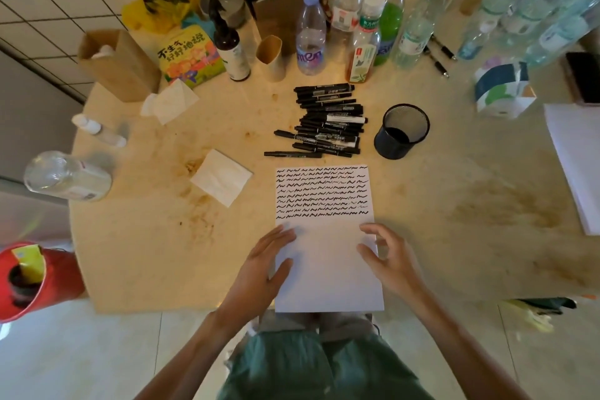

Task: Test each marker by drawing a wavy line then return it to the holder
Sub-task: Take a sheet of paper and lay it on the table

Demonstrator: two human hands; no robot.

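Both hands are kept apart and empty: the left hand is laid flat on the paper, the right hand is held over its right edge, fingers loosely curled. Markers are piled beyond the paper, beside the holder.

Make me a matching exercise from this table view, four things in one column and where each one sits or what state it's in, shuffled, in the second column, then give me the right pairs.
Things
1. pile of markers
2. mesh holder
3. sheet of paper
4. left hand

States or places
A. standing upright, right of the pile, no marker in it
B. flat on the sheet's left edge, fingers straight
C. lying on the table, beyond the sheet
D. upper part filled with rows of wavy lines, lower part blank

Pairs: 1-C, 2-A, 3-D, 4-B
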